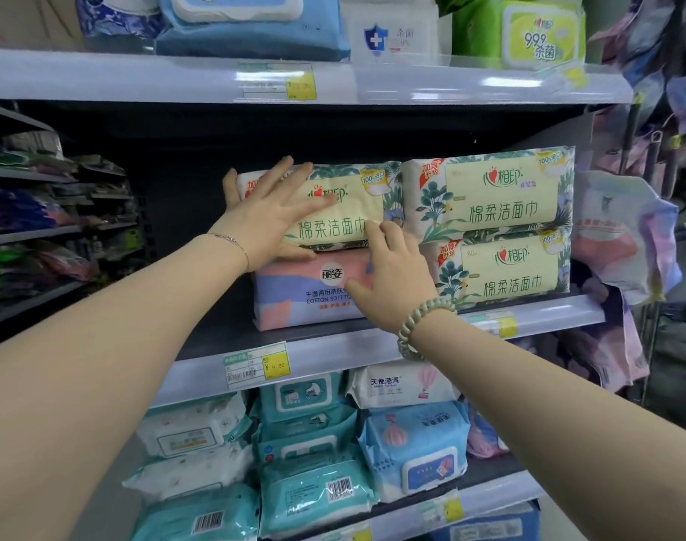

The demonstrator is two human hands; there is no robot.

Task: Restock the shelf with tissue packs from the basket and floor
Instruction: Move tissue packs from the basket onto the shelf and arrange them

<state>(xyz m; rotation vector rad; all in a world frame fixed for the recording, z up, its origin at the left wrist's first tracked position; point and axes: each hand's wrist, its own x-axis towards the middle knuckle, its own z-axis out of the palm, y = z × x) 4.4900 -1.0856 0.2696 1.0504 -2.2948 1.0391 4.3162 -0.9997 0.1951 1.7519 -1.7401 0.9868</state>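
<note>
While top pack (333, 224) lies on pink pack (290, 294), mid shelf (333, 349): left hand (267, 220) grip spread flat on face; right hand (396, 279) fingertips press lower edge, pinching nothing; push back evenly, square with pair (501, 212) alongside; don't skew pink pack.

Bright, even light came from above; white streaks flared on the clear plastic price rail (411, 83) of the upper shelf. The black back panel (169, 150) behind the middle shelf sat in deep shadow. Print on the cream, leaf-patterned tissue packs (501, 212) at centre right read sharp. The racks of dark wrapped goods (40, 228) at the left edge smeared into blur, the pastel hanging bags (638, 236) at the right edge too. Shelf lines bowed with wide-angle distortion.
</note>
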